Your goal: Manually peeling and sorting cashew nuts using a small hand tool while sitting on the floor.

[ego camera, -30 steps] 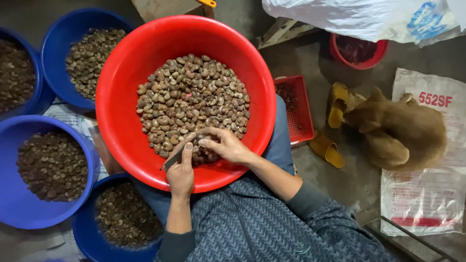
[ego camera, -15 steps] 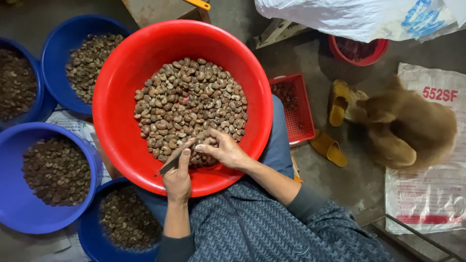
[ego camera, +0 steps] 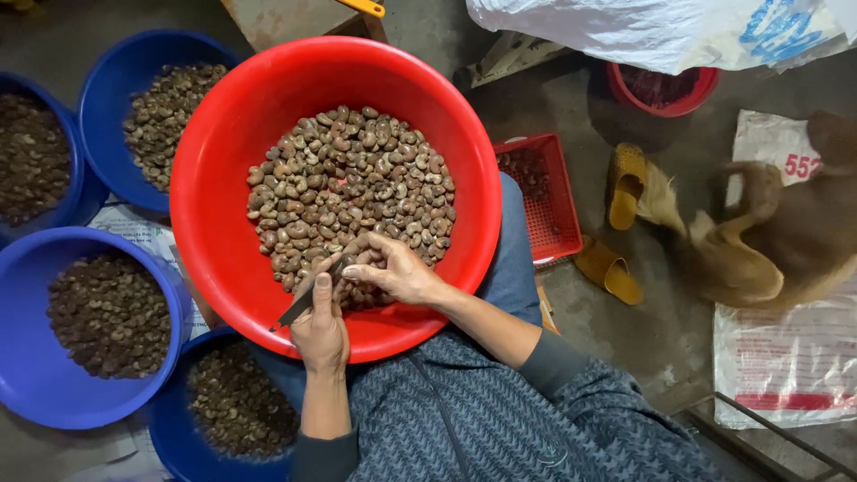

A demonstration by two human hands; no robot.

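A big red basin (ego camera: 223, 178) rests on my lap, holding a heap of brown nuts (ego camera: 357, 187). My left hand (ego camera: 320, 330) grips a small knife (ego camera: 299, 303), its blade pointing down-left over the basin's near rim. My right hand (ego camera: 393, 270) is closed on a nut right against the knife, fingertips touching the left hand. Both hands meet at the near edge of the nut heap.
Several blue basins with darker nuts or shells stand to the left: (ego camera: 134, 107), (ego camera: 27, 152), (ego camera: 80, 330), (ego camera: 214, 411). A small red crate (ego camera: 549, 196) lies right of my knee. Yellow sandals (ego camera: 625, 183), a tan dog (ego camera: 768, 241), white sacks (ego camera: 777, 357) and a red bowl (ego camera: 665, 89) occupy the right.
The view has shifted slightly; the hands stay together at the basin's near edge, working the knife on a nut. The dog on the right has turned and shifted.
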